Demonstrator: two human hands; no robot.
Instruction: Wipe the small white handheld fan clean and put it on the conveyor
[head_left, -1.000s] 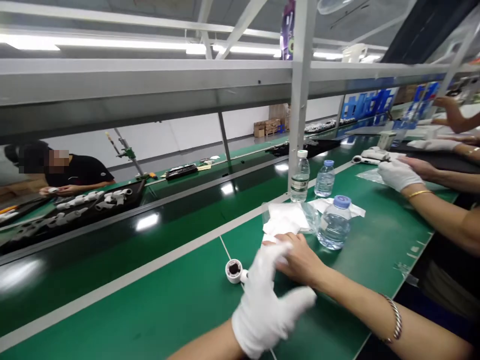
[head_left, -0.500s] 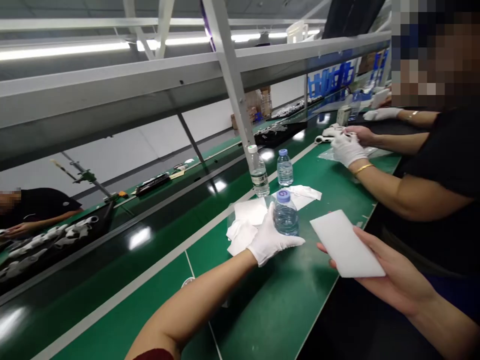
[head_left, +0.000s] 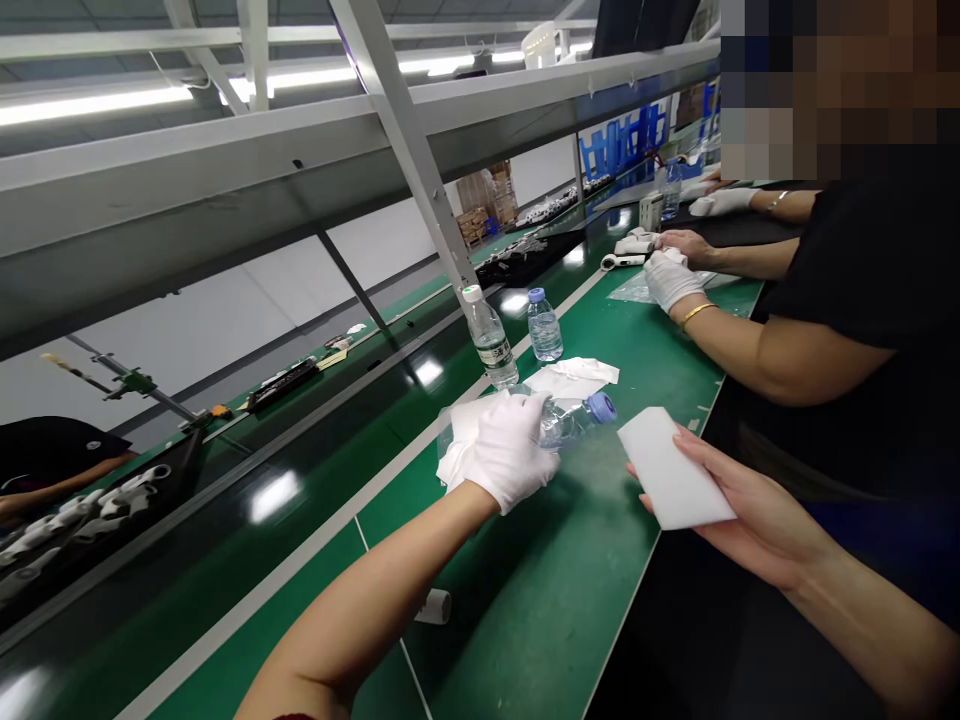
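My left hand (head_left: 507,452), in a white glove, is wrapped round a small clear water bottle with a blue cap (head_left: 574,417). The bottle is tipped over, its cap pointing right toward a white rectangular pad (head_left: 670,468). My bare right hand (head_left: 739,510) holds that pad flat on its palm and fingers, just off the bench's front edge. White cloths (head_left: 463,440) lie under and behind my left hand. A small white cylindrical part (head_left: 435,606) lies on the green mat (head_left: 570,580) beneath my left forearm.
Two more upright bottles (head_left: 489,338) (head_left: 544,326) stand beside a slanted metal post (head_left: 405,150). A person in black works close on my right, gloved hand (head_left: 670,281) on the mat. A black conveyor strip (head_left: 285,450) runs along the bench, with trays of white parts (head_left: 82,510) far left.
My left hand has gone from the white part to the bottle, gripped it and tipped it toward the pad. My right hand has lifted the white pad. The view swung left.
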